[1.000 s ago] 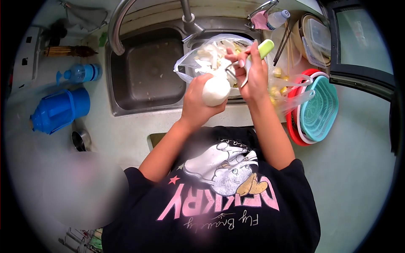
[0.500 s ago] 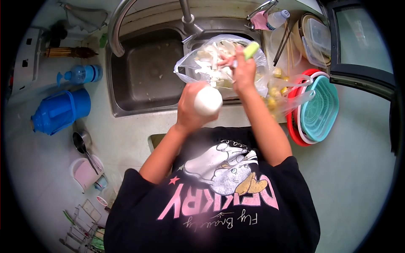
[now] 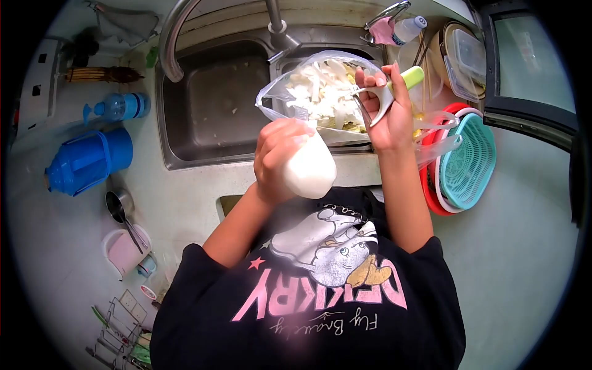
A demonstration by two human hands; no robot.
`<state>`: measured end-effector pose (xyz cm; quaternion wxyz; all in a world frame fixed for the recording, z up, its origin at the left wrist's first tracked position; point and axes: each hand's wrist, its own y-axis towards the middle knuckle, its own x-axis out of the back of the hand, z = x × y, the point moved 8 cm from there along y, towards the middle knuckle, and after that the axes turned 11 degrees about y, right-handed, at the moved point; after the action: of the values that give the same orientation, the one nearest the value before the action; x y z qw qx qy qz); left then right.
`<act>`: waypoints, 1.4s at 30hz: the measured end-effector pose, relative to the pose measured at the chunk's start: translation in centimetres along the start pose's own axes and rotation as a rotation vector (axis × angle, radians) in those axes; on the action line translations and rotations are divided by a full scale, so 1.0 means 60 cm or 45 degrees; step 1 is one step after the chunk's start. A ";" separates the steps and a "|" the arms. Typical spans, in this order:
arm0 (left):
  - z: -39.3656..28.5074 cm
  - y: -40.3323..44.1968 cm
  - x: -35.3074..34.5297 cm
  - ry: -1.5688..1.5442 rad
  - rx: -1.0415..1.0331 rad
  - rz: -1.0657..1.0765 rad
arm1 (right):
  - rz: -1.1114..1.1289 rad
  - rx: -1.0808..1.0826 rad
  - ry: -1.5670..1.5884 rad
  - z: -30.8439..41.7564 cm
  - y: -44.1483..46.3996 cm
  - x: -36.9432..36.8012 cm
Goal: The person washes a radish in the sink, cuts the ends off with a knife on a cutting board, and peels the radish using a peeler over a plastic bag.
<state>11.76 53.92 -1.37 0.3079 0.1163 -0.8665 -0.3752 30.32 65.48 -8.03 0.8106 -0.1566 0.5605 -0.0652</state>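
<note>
My left hand (image 3: 277,159) is closed around a peeled white radish (image 3: 313,168), whose thick rounded end points toward my body. My right hand (image 3: 391,120) is turned palm up over the right side of the bag. Its fingers hold a peeler (image 3: 383,98) with a light green handle and a white head, clear of the radish. Beyond both hands, an open plastic bag (image 3: 271,103) sits over the right sink basin. Many white peelings (image 3: 324,83) lie in it, with yellowish scraps among them.
The left sink basin (image 3: 213,117) has a curved faucet (image 3: 169,49) above it. Stacked colander baskets (image 3: 467,161) stand right of my right arm, near a partly hidden clear bag (image 3: 435,139). A blue thermos (image 3: 92,161) and a pump bottle (image 3: 120,108) are at the left.
My right hand has drawn back to the right with the peeler and turned palm up. The radish in my left hand has tilted and come closer to my body.
</note>
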 end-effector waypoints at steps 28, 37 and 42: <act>0.022 -0.104 -0.098 -1.598 1.684 0.775 | 0.166 -0.177 -0.547 -0.103 -0.018 -0.042; 0.048 -0.099 -0.102 -1.310 1.733 0.811 | 0.156 -0.142 -0.519 -0.074 0.004 -0.017; 0.044 -0.096 -0.103 -1.294 1.585 0.858 | -0.021 -0.058 -0.659 -0.070 0.050 0.054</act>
<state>14.79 54.17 -9.70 -0.1411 -0.1806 -0.9348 0.2712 27.38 66.60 -13.26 0.9227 -0.1910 0.3344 -0.0168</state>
